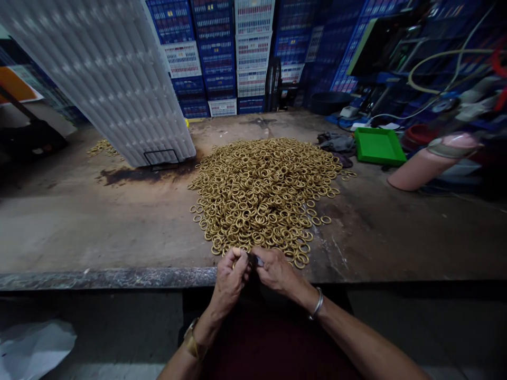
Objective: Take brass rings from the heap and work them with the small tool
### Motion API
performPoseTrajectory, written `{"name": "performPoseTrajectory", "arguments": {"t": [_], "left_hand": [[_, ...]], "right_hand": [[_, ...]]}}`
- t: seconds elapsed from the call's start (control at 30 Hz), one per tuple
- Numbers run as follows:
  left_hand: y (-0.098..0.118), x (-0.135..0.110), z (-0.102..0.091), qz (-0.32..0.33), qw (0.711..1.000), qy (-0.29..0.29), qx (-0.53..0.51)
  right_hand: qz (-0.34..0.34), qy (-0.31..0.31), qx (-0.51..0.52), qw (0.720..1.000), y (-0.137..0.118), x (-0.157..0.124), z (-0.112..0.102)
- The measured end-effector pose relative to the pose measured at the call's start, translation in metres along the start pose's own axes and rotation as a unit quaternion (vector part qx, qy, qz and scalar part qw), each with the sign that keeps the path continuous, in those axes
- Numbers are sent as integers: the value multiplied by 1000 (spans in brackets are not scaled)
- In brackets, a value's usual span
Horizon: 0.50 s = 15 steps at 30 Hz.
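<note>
A large heap of brass-coloured rings [265,190] lies on the worktable [119,237] in front of me. At the heap's near edge, my left hand [232,277] is closed in a pinch, its fingers curled; what it holds is mostly hidden. Close against it, my right hand [275,270] grips a small dark object [252,259], whose tip meets the left fingertips. Its exact kind is too small and dark to tell. Both hands are held just over the table's front edge.
A tall stack of translucent ribbed trays [106,79] leans at the left. Blue and white crates [216,55] line the back. To the right are a green tray [380,146], a pink bottle [430,163], dark cloths [336,142] and cables. More rings [103,149] lie behind the stack.
</note>
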<state>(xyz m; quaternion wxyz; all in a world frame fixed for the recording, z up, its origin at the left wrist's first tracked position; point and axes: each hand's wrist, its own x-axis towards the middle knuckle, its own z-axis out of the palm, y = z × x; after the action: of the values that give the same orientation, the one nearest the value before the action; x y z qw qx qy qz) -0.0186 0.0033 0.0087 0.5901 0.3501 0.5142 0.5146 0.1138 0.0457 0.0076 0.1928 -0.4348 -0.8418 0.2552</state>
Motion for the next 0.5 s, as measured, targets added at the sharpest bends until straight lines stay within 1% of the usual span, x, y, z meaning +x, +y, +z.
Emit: {"name": "performPoseTrajectory", "arguments": {"t": [0.1, 0.17, 0.27, 0.33, 0.4, 0.5], "left_hand": [[-1, -1, -2, 1, 1000, 0, 8], [1, -6, -2, -22, 1000, -5, -4], [9, -17, -1, -66, 995, -17, -66], [17, -23, -2, -89, 988, -30, -120], [22, -23, -3, -114, 981, -38, -153], [23, -17, -3, -116, 976, -41, -182]], "right_hand": [[18, -20, -34, 999, -4, 0, -2], [36, -26, -63, 997, -7, 1, -3], [67, -9, -91, 994, -2, 2, -8], [89, 28, -102, 990, 8, 3, -14], [108, 83, -100, 986, 22, 1, -24], [172, 163, -87, 968, 46, -5, -40]]}}
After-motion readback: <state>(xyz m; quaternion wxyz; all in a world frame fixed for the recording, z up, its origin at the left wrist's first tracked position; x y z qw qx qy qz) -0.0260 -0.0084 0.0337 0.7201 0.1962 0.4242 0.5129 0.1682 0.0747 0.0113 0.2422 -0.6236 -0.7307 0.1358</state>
